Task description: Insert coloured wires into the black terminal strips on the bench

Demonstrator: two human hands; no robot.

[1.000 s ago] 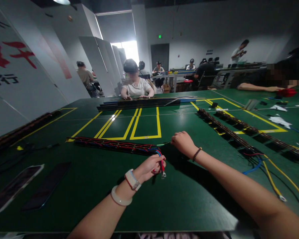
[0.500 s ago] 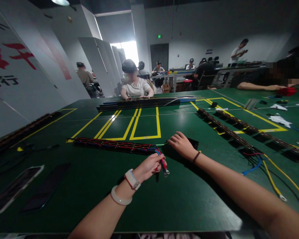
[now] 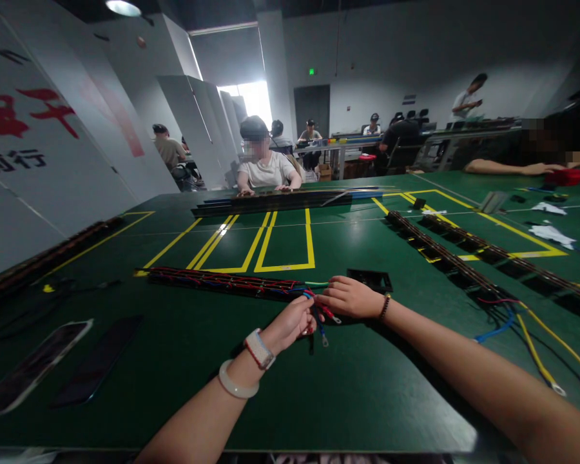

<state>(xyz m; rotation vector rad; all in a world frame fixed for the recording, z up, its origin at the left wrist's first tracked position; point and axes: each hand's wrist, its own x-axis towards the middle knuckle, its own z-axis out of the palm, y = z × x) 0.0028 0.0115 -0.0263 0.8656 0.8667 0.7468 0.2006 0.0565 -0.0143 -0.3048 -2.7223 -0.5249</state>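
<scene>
A long black wire assembly (image 3: 227,282) with red and blue wires lies across the green table (image 3: 348,393). At its right end my left hand (image 3: 297,320) is closed round a bundle of wires, whose ring terminals (image 3: 325,340) hang below the fingers. My right hand (image 3: 352,298) reaches in from the right, fingertips pressed together at the same red and blue wires, beside my left fingers. A green wire (image 3: 316,284) runs from the assembly toward my right hand. Behind that hand lies a black plastic frame (image 3: 381,279).
Two phones (image 3: 99,361) (image 3: 38,364) lie at the left. Further assemblies (image 3: 444,254) with yellow and blue cables (image 3: 531,341) are at the right. Black strips (image 3: 280,202) lie at the far edge, before a seated person (image 3: 268,169). Another person's arm (image 3: 507,167) rests at the far right.
My right hand has moved left and toward me, from the black frame to the wires at my left hand. The terminals have spread apart. The view has shifted slightly.
</scene>
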